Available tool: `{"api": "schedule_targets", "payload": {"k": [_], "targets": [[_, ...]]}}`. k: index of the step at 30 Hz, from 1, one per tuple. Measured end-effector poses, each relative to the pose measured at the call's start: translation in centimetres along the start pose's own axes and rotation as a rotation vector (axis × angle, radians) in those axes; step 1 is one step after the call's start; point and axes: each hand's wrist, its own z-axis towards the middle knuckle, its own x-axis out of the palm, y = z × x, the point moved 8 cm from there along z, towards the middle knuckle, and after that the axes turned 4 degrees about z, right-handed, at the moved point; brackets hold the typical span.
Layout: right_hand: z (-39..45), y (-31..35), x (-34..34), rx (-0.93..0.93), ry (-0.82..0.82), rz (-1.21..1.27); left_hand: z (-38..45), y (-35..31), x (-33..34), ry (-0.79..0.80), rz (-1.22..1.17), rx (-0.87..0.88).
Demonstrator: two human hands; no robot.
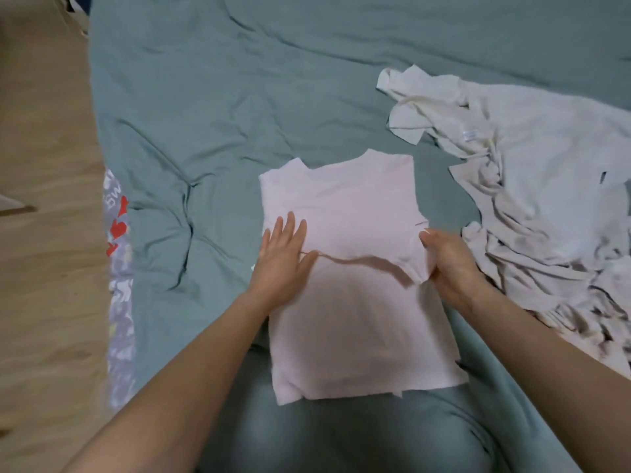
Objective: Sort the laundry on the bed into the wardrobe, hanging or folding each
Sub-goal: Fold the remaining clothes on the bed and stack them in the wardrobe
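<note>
On the green bed (239, 97), the left hand (283, 264) lies flat with straight fingers on the pink shirt (358, 329), while the right hand (447, 264) grips its folded sleeve edge.

— What colours lie across the bed (239, 97)?
— A plain muted teal-green cover, creased. At its centre, a pale pink top (358, 319), unpatterned.

— And right of the pink top?
— A crumpled heap of cream and off-white garments (529, 199), with a small white label.

— Left of the bed?
— A grey-and-white printed cloth (119, 302) bearing red hearts, then a light brown wood-grain floor (41, 233).
</note>
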Motion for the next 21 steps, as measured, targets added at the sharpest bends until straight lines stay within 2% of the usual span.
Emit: {"api": "schedule_targets", "payload": {"k": [4,9,14,18,21], "targets": [[0.4,-2.2,-3.5,-0.008,-0.196,-0.256,0.2,-0.3,0.4,0.04,0.064,-0.02],[0.8,-4.1,-4.2,0.06,-0.167,-0.357,0.5,-0.7,0.6,0.06,0.122,-0.049],[0.6,-2.8,-5.7,-0.055,-0.233,-0.51,0.2,0.0,0.9,0.059,0.21,-0.09],[-0.1,-2.6,-7.4,0.039,-0.289,-0.845,0.0,0.4,0.6,0.032,0.199,-0.084],[-1.2,0.8,-6.3,-0.191,-0.394,-0.936,0.1,0.7,-1.2,-0.127,0.074,-0.067]]}}
